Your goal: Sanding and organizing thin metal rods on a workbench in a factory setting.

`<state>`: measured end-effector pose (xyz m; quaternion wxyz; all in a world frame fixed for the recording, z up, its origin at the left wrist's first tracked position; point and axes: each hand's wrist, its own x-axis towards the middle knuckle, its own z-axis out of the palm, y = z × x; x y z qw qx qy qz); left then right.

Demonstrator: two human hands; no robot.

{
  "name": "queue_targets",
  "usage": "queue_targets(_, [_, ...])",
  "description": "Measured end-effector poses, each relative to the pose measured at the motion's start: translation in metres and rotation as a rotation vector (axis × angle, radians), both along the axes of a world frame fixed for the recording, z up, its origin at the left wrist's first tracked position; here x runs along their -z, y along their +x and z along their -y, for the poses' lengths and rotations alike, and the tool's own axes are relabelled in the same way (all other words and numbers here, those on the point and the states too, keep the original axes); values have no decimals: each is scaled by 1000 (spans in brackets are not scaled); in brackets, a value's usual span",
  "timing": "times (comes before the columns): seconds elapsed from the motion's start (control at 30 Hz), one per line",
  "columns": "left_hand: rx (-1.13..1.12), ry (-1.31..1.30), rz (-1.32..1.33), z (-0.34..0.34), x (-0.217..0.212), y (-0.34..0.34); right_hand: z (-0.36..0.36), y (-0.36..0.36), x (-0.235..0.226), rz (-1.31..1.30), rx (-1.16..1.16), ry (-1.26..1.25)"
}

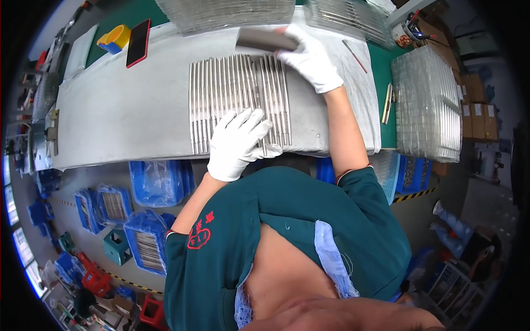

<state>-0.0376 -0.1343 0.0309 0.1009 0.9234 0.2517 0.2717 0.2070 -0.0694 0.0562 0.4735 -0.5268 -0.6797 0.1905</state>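
From my head, looking down, my left hand is gloved in white, with its fingers half curled over the near ends of a row of shiny metal rods. One darker rod runs between my fingertips and thumb; whether I'm pinching it or just steadying it, I can't tell. The row stretches away beyond that hand, side by side, probably so that each rod can be reached singly.

Beyond my left hand and to its right, my right hand, also gloved, is closed around one end of a dark grey block, whose free end points left over the far ends of the rods. Gripping it by the end likely leaves the rest of it clear of my fingers. The gloves probably keep the metal free of marks, and the pale cloth under my left hand's row probably guards it from scratches.

Far left of my right hand lie a phone and a yellow roll; to its right stands a stack of clear plastic trays.

As for writing, my shirt has red stitched characters and an emblem below my left hand. Pale labels on the cardboard boxes, far right of my right hand, are too small to read.
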Motion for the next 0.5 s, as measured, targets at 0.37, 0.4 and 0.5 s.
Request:
queue_targets(0.37, [-1,-54,-216,12,4,0,-3,54,19,-1238,378,292])
queue_targets(0.4, [0,-70,-227,12,3,0,-3,54,18,-1238,381,295])
queue_targets(0.5, [7,-60,-304,11,3,-2,-2,55,17,-1227,432,340])
